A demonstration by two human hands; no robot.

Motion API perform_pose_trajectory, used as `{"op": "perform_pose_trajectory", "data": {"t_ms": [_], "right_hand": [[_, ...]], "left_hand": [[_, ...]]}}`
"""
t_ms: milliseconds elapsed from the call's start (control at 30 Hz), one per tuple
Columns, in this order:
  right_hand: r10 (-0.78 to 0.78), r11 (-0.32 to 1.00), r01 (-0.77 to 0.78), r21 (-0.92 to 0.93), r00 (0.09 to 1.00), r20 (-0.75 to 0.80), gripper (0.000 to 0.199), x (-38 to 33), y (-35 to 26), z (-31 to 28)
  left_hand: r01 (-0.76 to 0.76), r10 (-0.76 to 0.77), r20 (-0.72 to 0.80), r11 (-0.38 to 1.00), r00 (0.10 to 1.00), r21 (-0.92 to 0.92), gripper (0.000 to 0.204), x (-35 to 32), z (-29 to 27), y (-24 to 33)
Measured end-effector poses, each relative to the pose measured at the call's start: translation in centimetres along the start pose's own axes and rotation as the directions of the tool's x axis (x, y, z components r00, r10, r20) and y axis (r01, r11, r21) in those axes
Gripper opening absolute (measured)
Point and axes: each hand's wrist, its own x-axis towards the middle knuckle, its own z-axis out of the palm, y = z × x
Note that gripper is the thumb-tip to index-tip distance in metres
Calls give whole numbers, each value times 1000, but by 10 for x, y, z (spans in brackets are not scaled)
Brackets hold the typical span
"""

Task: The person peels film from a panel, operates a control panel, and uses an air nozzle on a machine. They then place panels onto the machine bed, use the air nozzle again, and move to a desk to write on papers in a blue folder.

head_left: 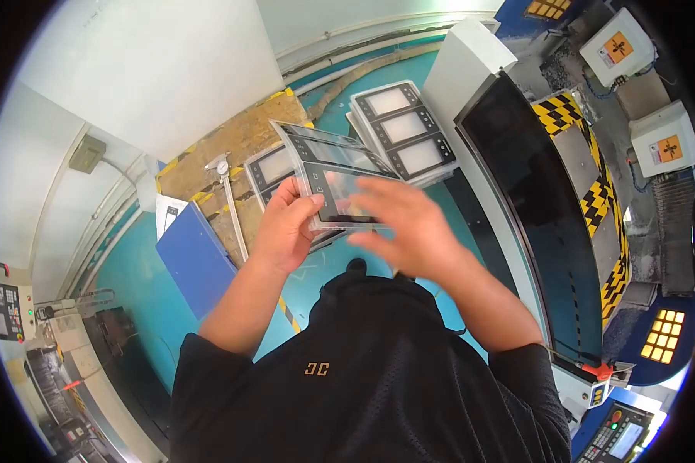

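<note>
My left hand is closed on the left edge of a clear panel with black-framed windows and small printed icons, its thumb on the upper face. The panel is tilted; whether it is one sheet or several together, I cannot tell. Over its right part hovers my right hand, fingers spread and slightly blurred, apparently holding nothing. Whether those fingertips touch the panel is unclear. Behind my left hand, similar panels lie partly hidden. A dial caliper rests on the wooden surface to their left.
A stack of similar three-window panels stands farther right. A blue board-like block sits at the left of the worn wooden top. Along the right runs a machine with a dark panel and yellow-black striping. A control panel is far left.
</note>
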Motion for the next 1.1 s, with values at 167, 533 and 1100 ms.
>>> {"op": "perform_pose_trajectory", "data": {"t_ms": [167, 533, 1100], "right_hand": [[-304, 952, 302, -47, 951, -55, 30, 7, -2, 7], [-50, 977, 41, 207, 998, 38, 19, 11, -3, -3], [204, 871, -292, 395, 946, 251, 20, 6, 0, -12]], "left_hand": [[-18, 21, 91, 999, 996, -30, 18, 9, 12, -10], [42, -24, 130, 990, 991, -135, 15, -6, 18, -6], [157, -113, 199, 962, 974, -223, 12, -10, 20, -10]]}}
